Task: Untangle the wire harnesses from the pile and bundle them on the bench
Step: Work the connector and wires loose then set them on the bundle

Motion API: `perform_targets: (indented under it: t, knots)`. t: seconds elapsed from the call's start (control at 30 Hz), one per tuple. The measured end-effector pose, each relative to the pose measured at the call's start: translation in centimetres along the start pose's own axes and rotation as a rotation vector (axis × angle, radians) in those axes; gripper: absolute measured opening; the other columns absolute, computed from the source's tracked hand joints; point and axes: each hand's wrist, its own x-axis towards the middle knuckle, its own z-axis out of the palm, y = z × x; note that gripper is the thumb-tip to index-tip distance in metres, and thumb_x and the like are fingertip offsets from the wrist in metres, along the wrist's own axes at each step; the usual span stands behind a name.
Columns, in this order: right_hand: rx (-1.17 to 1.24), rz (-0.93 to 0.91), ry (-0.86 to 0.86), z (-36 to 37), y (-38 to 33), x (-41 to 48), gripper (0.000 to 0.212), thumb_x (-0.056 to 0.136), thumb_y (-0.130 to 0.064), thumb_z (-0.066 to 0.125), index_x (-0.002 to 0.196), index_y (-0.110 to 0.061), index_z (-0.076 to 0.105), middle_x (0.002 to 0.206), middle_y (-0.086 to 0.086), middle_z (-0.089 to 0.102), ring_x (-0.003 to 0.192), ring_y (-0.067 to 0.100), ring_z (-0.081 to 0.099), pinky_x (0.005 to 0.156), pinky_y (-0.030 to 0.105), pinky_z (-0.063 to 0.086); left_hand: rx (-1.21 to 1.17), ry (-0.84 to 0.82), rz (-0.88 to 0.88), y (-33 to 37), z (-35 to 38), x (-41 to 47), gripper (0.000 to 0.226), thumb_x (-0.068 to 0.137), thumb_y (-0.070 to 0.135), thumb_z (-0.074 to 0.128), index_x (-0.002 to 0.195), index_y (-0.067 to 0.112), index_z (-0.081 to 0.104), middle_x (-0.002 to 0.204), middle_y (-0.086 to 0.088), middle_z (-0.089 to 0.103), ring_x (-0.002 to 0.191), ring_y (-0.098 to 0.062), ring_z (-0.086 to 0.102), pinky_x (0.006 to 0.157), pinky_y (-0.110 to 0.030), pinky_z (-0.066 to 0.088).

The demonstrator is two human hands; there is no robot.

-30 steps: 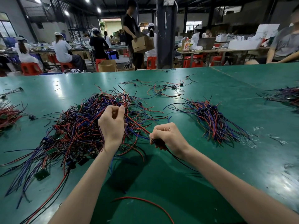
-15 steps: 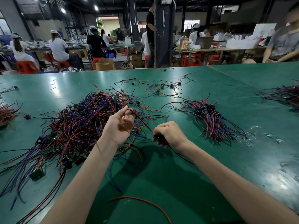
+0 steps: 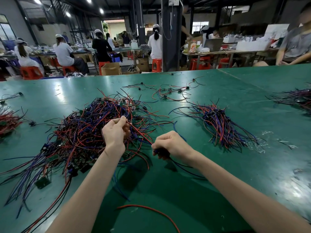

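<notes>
A big tangled pile of red, blue and black wire harnesses [image 3: 80, 132] lies on the green bench [image 3: 185, 190], left of centre. My left hand [image 3: 116, 133] hovers over the pile's right side and pinches a red wire [image 3: 141, 133] between thumb and fingers. That wire runs taut down to my right hand [image 3: 170, 145], which grips a harness with a dark connector; its black and blue leads trail under the wrist. A sorted bundle of harnesses [image 3: 220, 125] lies to the right of my hands.
Loose harnesses [image 3: 168, 93] are scattered farther back. More wire heaps sit at the left edge [image 3: 8, 120] and the right edge [image 3: 296, 98]. A single red wire [image 3: 151, 211] lies near me. Clear plastic scraps [image 3: 262, 143] lie right of the bundle. People work at tables behind.
My left hand has lifted and turned over the pile, now pinching the red wire drawn taut toward my right hand. The right hand has stayed in nearly the same place.
</notes>
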Motion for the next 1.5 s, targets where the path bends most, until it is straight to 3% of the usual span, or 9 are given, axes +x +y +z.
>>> perform_targets:
  t: [0.13,0.27,0.43,0.6,0.7,0.8,0.97,1.27,1.5]
  knots:
    - [0.047,-0.035,-0.053,0.1,-0.3,-0.3,0.029,0.082,-0.001,0.057,0.054,-0.009,0.063,0.055,0.003,0.063,0.043,0.013,0.052,0.04,0.017,0.038,0.337,0.018,0.4,-0.5,-0.1,-0.1,0.02,0.094,0.022,0.06,0.075,0.019,0.057,0.071,-0.01,0.065,0.05,-0.022,0.06,0.049,-0.032,0.053]
    - [0.072,-0.016,-0.067,-0.3,-0.2,-0.3,0.026,0.082,0.0,0.056,0.057,-0.005,0.062,0.057,0.005,0.064,0.044,0.014,0.052,0.04,0.018,0.037,0.522,0.042,0.649,-0.5,-0.4,-0.2,0.02,0.094,0.028,0.059,0.076,0.019,0.056,0.061,0.002,0.06,0.046,-0.021,0.06,0.048,-0.033,0.049]
    - [0.098,0.035,-0.123,-0.5,-0.1,0.0,0.023,0.083,-0.004,0.056,0.061,-0.006,0.065,0.061,0.005,0.067,0.048,0.016,0.055,0.047,0.023,0.041,0.19,0.016,0.335,-0.3,0.2,0.1,0.019,0.092,0.02,0.063,0.074,0.016,0.06,0.063,-0.002,0.06,0.043,-0.003,0.053,0.044,-0.025,0.051]
    - [0.083,-0.002,0.023,-1.0,-0.1,0.3,0.022,0.083,-0.011,0.06,0.065,-0.013,0.074,0.071,0.008,0.064,0.068,0.023,0.042,0.051,0.024,0.029,0.115,-0.048,0.207,0.2,-0.1,0.3,0.025,0.092,0.024,0.064,0.088,0.0,0.066,0.068,-0.009,0.068,0.049,-0.008,0.058,0.05,-0.027,0.055]
    - [0.329,0.054,0.119,-2.2,-0.4,0.8,0.019,0.088,-0.013,0.058,0.078,-0.007,0.072,0.071,0.003,0.061,0.058,0.014,0.042,0.047,0.019,0.032,-0.026,-0.177,0.053,0.9,0.5,-0.6,0.032,0.09,0.035,0.063,0.088,0.003,0.063,0.074,-0.011,0.072,0.055,-0.011,0.062,0.054,-0.028,0.059]
    - [0.565,0.06,0.209,-3.2,-0.7,1.1,0.018,0.092,-0.011,0.055,0.087,-0.001,0.069,0.069,0.002,0.06,0.052,0.01,0.046,0.046,0.019,0.044,0.05,-0.396,0.011,0.6,1.5,-2.4,0.032,0.089,0.036,0.061,0.09,0.005,0.064,0.076,-0.009,0.073,0.058,-0.013,0.064,0.057,-0.025,0.058]
    - [0.612,0.08,0.333,-3.8,-0.5,1.3,0.014,0.091,-0.009,0.057,0.081,-0.003,0.066,0.071,0.006,0.063,0.053,0.011,0.053,0.048,0.018,0.051,0.251,-0.758,0.029,-2.1,3.3,-5.5,0.006,0.088,0.013,0.064,0.083,0.012,0.068,0.069,0.004,0.072,0.059,-0.005,0.063,0.06,-0.018,0.053]
    - [0.726,0.208,0.28,-3.8,-0.1,1.5,0.018,0.089,-0.015,0.061,0.077,-0.004,0.066,0.06,0.0,0.063,0.048,0.006,0.052,0.046,0.015,0.048,0.236,-0.76,0.006,-3.1,3.4,-5.9,0.009,0.087,0.002,0.062,0.085,0.009,0.067,0.064,0.006,0.07,0.057,-0.001,0.062,0.056,-0.014,0.05]
    - [0.593,0.198,0.277,-3.4,0.6,1.8,0.02,0.09,-0.022,0.06,0.08,-0.006,0.067,0.065,0.001,0.051,0.05,0.008,0.043,0.044,0.015,0.043,0.195,-0.735,-0.094,-3.0,3.7,-6.6,0.009,0.088,0.001,0.062,0.081,0.005,0.066,0.058,0.002,0.064,0.049,-0.006,0.056,0.054,-0.021,0.053]
